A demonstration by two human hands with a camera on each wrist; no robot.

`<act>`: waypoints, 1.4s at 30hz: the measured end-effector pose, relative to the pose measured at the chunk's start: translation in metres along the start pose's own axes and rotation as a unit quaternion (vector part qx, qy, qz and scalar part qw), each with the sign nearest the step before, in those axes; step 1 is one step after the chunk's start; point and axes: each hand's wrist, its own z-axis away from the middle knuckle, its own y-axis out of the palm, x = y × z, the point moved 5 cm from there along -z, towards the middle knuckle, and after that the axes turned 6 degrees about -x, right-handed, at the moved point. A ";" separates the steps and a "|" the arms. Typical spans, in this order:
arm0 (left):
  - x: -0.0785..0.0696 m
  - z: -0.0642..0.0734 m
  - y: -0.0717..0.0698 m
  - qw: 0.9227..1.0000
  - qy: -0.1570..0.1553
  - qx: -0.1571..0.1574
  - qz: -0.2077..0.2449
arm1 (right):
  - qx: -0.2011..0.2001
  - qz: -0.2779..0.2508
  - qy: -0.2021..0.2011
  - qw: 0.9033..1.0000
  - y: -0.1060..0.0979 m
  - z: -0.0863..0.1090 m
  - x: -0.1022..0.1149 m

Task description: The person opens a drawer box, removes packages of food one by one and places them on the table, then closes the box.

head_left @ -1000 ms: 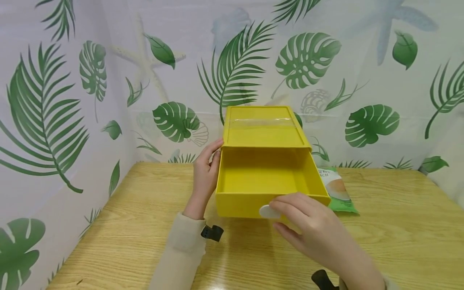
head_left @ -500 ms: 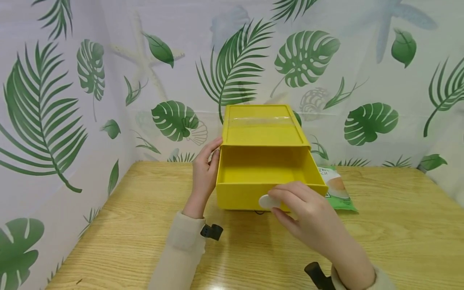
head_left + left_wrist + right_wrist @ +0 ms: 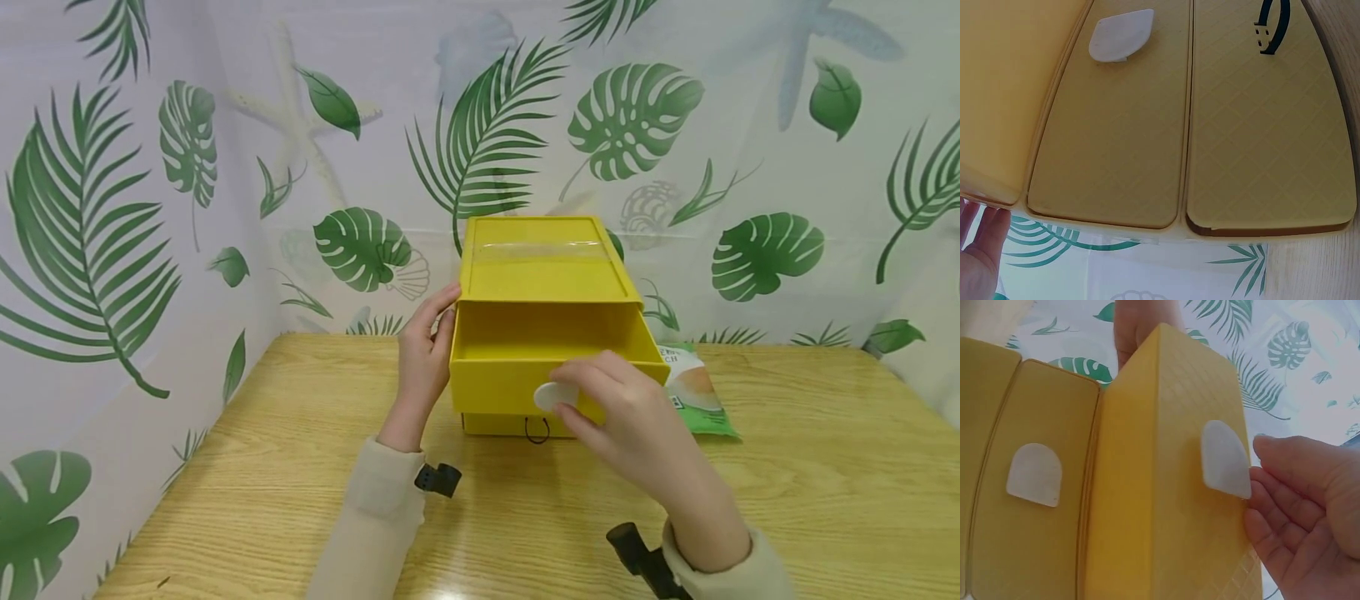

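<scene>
Cabinet (image 3: 551,282) in yellow is standing on the wooden table (image 3: 262,500), and I am viewing it first through the head camera. Its top drawer (image 3: 495,390) is jutting out at the front, just beside the left hand (image 3: 423,367) and behind the right hand (image 3: 637,425). The left hand is resting against the cabinet's left side, fingers extended. The right hand is pinching that drawer's white handle (image 3: 549,397) between thumb and fingers, in front of the cabinet. A green-and-white packet (image 3: 697,393) is lying just beside the cabinet, on its right.

Through the left wrist camera I am seeing the cabinet's front turned sideways: a second white handle (image 3: 1124,34) is sitting on the middle drawer (image 3: 1110,137), and a black loop (image 3: 1282,25) is standing out from the lowest drawer (image 3: 1266,137). The left hand's fingertips are touching the cabinet's edge.

Through the right wrist camera I am finding the right hand's fingers bent at the edge of the top drawer's handle; how firmly they are gripping, I cannot tell.
</scene>
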 end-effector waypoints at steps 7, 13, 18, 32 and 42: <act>0.001 0.000 0.000 1.000 -0.001 -0.001 0.000 | -0.015 0.013 0.008 1.000 0.006 -0.001 -0.008; 0.001 0.000 0.001 1.000 -0.013 0.003 0.007 | -0.050 0.009 -0.007 0.999 0.013 -0.001 -0.016; -0.011 -0.001 -0.001 1.000 -0.010 0.000 0.009 | -0.071 -0.010 -0.009 0.997 0.019 0.002 -0.024; -0.033 -0.003 -0.005 1.000 -0.018 -0.002 0.007 | -0.096 0.032 -0.051 0.994 0.033 0.006 -0.036; -0.029 -0.003 -0.004 1.000 -0.021 0.002 0.006 | -0.056 0.055 -0.044 0.996 0.042 0.009 -0.043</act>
